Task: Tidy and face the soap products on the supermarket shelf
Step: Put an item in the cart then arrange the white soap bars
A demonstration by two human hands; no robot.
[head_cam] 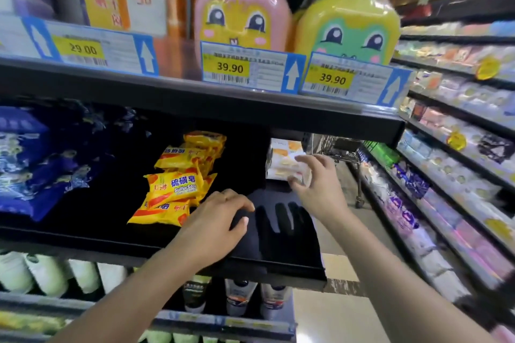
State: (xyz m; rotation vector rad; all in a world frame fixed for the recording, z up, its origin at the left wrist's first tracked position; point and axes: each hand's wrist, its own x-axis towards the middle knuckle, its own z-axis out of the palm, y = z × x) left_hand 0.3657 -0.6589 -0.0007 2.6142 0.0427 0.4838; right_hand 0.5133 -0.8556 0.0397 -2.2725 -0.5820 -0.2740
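While the right hand [312, 175] pinches the pale soap pack [287, 167], slide it near-edge, label out; left hand [220, 220] rests relaxed, holding nothing, on the shelf [289, 259].

We stand in supermarket aisle. Dark tiered shelf [195, 108] in front of us carries packaged goods: yellow soap packs [172, 189], blue bags [33, 161], cartoon-faced bottles [242, 8] above. Printed price tags [250, 68] with barcodes and arrows clipped along shelf edge, reading 29.00 and 39.90. Second long shelving run [451, 147] on our right, stocked with goods. Shopping trolley [340, 153] down aisle.
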